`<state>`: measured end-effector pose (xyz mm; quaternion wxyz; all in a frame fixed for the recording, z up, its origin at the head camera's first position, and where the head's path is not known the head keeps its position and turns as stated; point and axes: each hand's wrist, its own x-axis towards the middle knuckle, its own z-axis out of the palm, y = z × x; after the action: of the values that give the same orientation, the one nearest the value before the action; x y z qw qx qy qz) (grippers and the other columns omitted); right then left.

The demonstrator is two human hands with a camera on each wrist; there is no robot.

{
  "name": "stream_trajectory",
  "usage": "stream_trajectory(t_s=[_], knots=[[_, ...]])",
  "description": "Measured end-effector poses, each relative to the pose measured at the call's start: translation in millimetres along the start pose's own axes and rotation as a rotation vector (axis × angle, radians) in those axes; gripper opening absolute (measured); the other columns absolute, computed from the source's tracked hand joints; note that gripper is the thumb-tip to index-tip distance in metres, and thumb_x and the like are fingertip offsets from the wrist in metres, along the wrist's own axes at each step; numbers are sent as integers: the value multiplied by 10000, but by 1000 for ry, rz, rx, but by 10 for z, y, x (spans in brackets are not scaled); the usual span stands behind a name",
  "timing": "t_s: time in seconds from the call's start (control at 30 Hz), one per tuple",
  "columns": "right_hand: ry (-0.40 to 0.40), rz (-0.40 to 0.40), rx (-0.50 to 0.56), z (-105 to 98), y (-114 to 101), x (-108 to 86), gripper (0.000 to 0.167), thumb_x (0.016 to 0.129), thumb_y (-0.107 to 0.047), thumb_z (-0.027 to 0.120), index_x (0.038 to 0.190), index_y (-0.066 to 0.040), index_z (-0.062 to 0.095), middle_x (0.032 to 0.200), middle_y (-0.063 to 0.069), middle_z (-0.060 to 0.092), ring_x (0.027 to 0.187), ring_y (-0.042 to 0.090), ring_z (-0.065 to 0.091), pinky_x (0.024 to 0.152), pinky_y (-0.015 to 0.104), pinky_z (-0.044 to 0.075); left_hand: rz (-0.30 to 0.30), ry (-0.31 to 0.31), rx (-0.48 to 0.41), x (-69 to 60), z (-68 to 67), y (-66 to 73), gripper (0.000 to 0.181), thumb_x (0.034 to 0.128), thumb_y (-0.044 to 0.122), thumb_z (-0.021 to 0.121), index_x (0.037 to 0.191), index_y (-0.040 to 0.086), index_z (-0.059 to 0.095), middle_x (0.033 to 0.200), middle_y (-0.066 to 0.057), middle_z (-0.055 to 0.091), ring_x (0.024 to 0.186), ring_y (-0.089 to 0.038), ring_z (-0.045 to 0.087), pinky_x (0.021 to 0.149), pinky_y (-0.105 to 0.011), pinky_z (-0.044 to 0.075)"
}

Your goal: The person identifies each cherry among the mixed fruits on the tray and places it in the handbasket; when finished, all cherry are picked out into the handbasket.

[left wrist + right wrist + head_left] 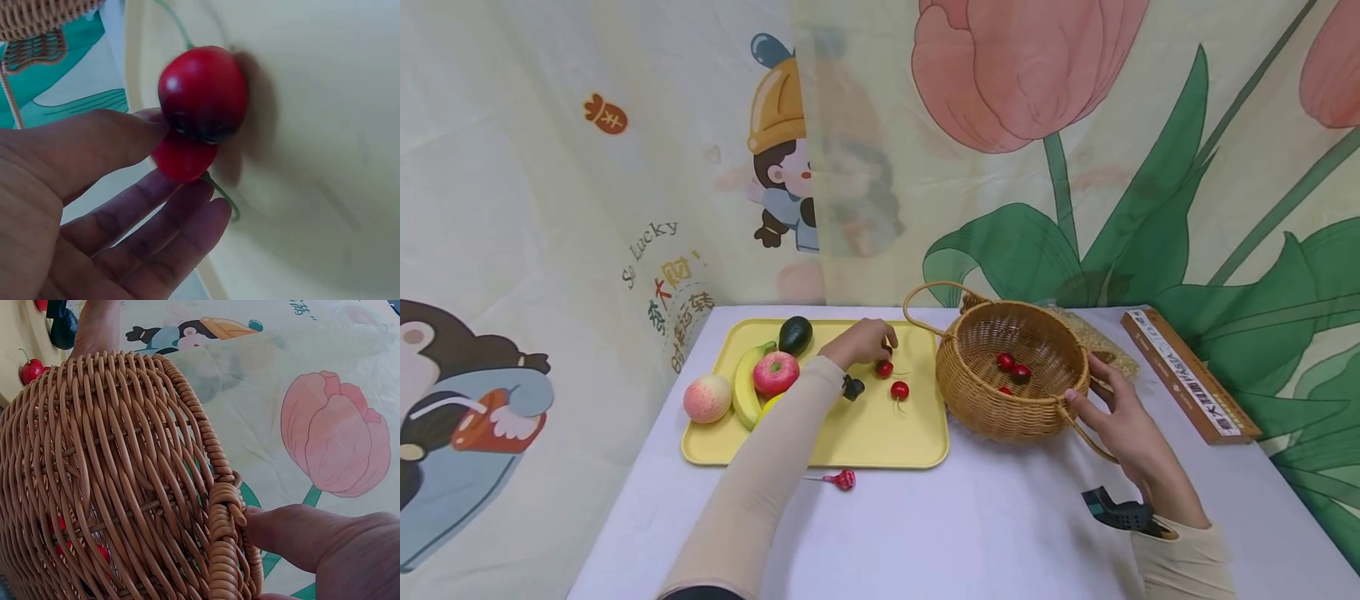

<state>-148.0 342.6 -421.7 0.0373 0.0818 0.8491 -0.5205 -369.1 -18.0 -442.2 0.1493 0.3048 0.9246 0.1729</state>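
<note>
My left hand [867, 340] is over the yellow tray [850, 450]. In the left wrist view, its thumb and a mostly hidden finger pinch a red cherry [181, 159] with a green stem. A second, dark-bottomed cherry [203, 90] sits right against it, by the thumb tip. Another cherry [899, 390] lies on the tray to the right. On the right side, my right hand [1123, 417] grips the rim of a round wicker basket [1000, 417] near its handle, thumb on the rim. Several cherries [1020, 374] are inside the basket.
The tray also bears an avocado [795, 336], a banana [745, 387], an apple [776, 372], a peach [707, 398] and a small black item [853, 387]. A lollipop [844, 479] lies in front. Behind the basket are a clear bag [1097, 340] and a long pasta box [1191, 375].
</note>
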Motion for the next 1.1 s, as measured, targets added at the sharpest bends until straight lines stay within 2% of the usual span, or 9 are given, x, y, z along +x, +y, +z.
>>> stream_trajectory(t_s=[0.27,0.5,0.63,0.8,1.1], knots=[[11,16,-9,11,-1,-8,932,1102,-371,585,1721,-127,-66,1765,304,-70,1603,617,39,1150,779,317,-17,24,4,-2,43,-70,231,942,21,675,1144,34,786,1116,-130,774,955,-210,630,939,-333,544],[11,3,-11,19,6,-1,935,1100,-379,588,1721,-117,-59,1769,296,-65,1605,614,47,1156,785,310,-36,104,-2,-93,2,-65,260,935,10,658,1159,-4,789,1152,-144,785,999,-248,658,988,-379,567],[11,1,-18,11,6,5,955,1092,-416,590,1720,-116,-64,1767,300,-64,1604,616,42,1154,796,302,-22,149,-14,-167,-30,-56,261,952,31,684,1196,-14,766,1107,-156,775,973,-247,664,971,-385,568],[10,4,-18,7,16,20,956,1093,-408,593,1720,-121,-69,1765,311,-48,1602,617,42,1155,773,323,3,185,-66,-283,-53,-27,241,956,32,714,1189,-22,737,1007,-151,734,896,-243,626,890,-374,547],[8,2,-11,3,28,22,959,1090,-424,593,1721,-124,-64,1768,300,-70,1605,613,27,1160,795,295,96,230,-29,-463,-71,112,201,961,60,747,1146,-17,756,1098,-146,696,936,-228,622,904,-363,552]])
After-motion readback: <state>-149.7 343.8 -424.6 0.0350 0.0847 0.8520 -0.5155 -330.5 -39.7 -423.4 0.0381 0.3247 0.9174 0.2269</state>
